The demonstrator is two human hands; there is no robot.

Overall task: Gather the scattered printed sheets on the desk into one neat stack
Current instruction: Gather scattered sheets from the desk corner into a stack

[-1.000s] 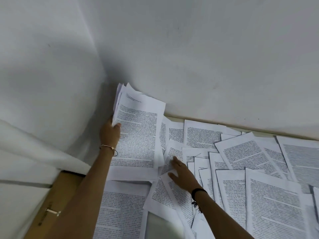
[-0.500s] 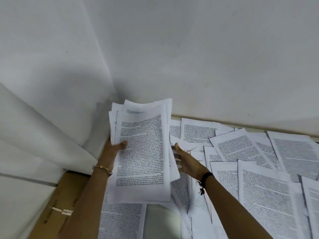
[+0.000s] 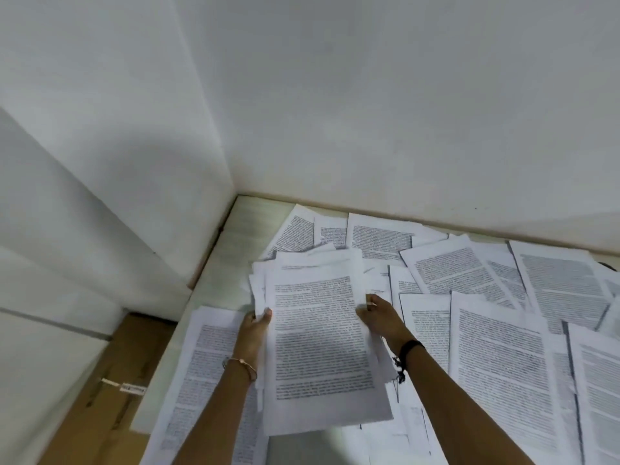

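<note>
A loose stack of printed sheets (image 3: 318,333) is held above the desk, its edges uneven at the top. My left hand (image 3: 254,330) grips its left edge, thumb on top. My right hand (image 3: 377,318) holds its right edge. Many more printed sheets (image 3: 496,364) lie scattered and overlapping across the desk to the right and behind. One sheet (image 3: 204,374) lies flat under my left forearm. The desk's pale surface (image 3: 245,229) shows at the back left corner.
White walls (image 3: 369,112) meet in a corner right behind the desk. Left of the desk, lower down, is a brown cardboard box (image 3: 110,391) with a label. A dark object (image 3: 608,266) peeks out at the far right.
The stack came down from near the wall corner toward the desk's middle. My right hand left the flat sheets and took hold of the stack's right edge.
</note>
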